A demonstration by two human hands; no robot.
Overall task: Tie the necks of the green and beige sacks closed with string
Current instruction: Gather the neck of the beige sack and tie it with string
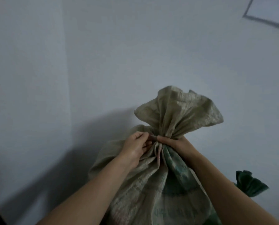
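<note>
**Both hands clamp the beige sack's neck**

The beige sack (pixel 151 184) stands against the wall (pixel 103 70), its neck bunched. The right hand (pixel 176 144) curls its fingers tight round the neck. The left hand (pixel 135 147) pinches the neck's folds with bent fingers. The green sack (pixel 249 184) sits beside the right forearm.

beige sack (pixel 140 181): dull beige weave, faded teal print on its 5 o'clock side
green sack (pixel 250 184): dark green, at 4 o'clock
wall (pixel 103 54): plain pale blue-grey
</note>
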